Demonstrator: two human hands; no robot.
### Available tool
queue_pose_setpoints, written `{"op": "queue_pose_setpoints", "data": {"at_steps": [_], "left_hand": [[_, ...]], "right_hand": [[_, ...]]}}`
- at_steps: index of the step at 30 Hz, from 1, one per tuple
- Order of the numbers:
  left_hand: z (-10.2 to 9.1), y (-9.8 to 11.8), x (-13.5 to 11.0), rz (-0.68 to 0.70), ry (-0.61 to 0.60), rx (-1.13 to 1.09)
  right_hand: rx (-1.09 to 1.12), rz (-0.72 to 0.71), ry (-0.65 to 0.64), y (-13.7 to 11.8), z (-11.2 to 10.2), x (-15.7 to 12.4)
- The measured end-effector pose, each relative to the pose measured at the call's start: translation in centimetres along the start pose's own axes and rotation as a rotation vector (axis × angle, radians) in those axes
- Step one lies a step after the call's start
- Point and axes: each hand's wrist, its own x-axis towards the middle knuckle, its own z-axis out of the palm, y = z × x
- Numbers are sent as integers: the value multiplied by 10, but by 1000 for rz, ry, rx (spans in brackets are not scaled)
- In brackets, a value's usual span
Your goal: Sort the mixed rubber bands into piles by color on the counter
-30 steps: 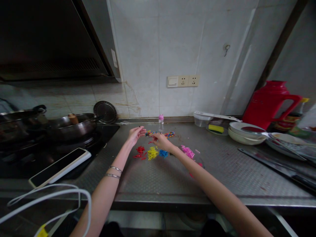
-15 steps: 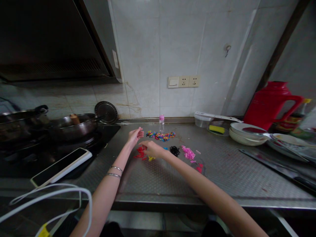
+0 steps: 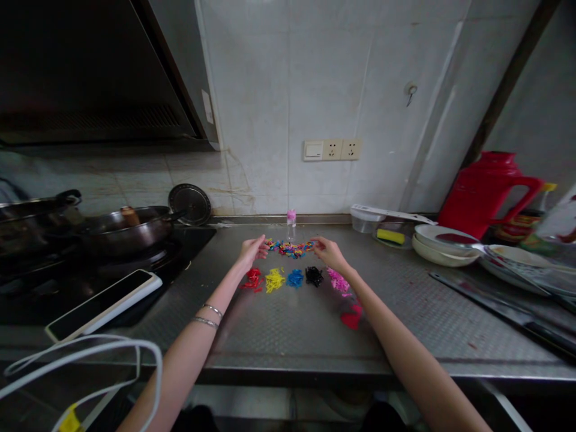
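Observation:
A mixed pile of small coloured pieces [image 3: 291,249], looking like little rubber bands, lies spread on the metal counter. My left hand [image 3: 252,251] is at the pile's left end, thumb and fingers pinched together; what is between them is too small to tell. At the right end, my right hand [image 3: 329,252] has its fingertips closed on or against the pieces. Nearer me, a row of sorted heaps runs left to right: red [image 3: 253,279], yellow [image 3: 274,279], blue [image 3: 295,278], black [image 3: 314,276] and pink [image 3: 338,282]. The right wrist passes close to the pink heap.
Behind the pile stands a small clear bottle with a pink top [image 3: 291,222]. A red, partly clear item [image 3: 351,317] lies beside my right forearm. Bowls [image 3: 443,249], a knife [image 3: 495,309] and a red thermos [image 3: 486,195] are right; a white device [image 3: 105,303] and pans [image 3: 130,231] left.
My right hand has moved from over the red and yellow heaps to the mixed pile's right end, uncovering the sorted heaps. My left hand has shifted slightly right, toward the mixed pile.

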Motion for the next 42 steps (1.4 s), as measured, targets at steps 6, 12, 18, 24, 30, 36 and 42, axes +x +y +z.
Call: {"op": "queue_pose_setpoints", "data": {"at_steps": [6, 12, 18, 24, 30, 36, 42], "left_hand": [[36, -3, -14, 212, -215, 502], [80, -9, -35, 468, -330, 856], [104, -7, -57, 517, -317, 1172], [98, -2, -49, 486, -327, 1122], [59, 3, -23, 435, -238, 908], [4, -1, 0, 250, -24, 656], [-20, -3, 0, -6, 50, 240]], "right_hand": [[0, 28, 50, 13, -12, -5], [-9, 6, 76, 18, -13, -5], [-49, 32, 82, 24, -14, -7], [-53, 38, 76, 29, -15, -9], [-148, 84, 39, 31, -16, -11], [-207, 79, 9, 31, -16, -13], [-255, 83, -9, 37, -14, -12]]}}
